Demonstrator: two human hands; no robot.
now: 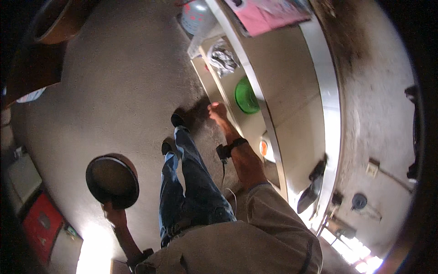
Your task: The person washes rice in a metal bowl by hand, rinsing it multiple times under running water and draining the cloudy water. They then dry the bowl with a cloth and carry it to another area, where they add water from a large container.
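Observation:
My left hand point(114, 215), low on the left, grips the rim of a round dark bowl or pan point(113, 178), which is held out over the floor. My right hand point(217, 111) hangs beside the shelving unit with its fingers curled; I see nothing in it. A strapped device sits on my right wrist, with a cable running down from it. Just right of that hand, a green plastic basin point(247, 95) stands on a lower shelf.
The shelving unit point(270, 120) with pale edges runs along my right. On it are a pink item point(270, 15), a crumpled plastic bag point(222, 57) and a white container with an orange mark point(267, 148). A brown piece of furniture point(34, 72) stands upper left; a red object point(42, 224) lies lower left.

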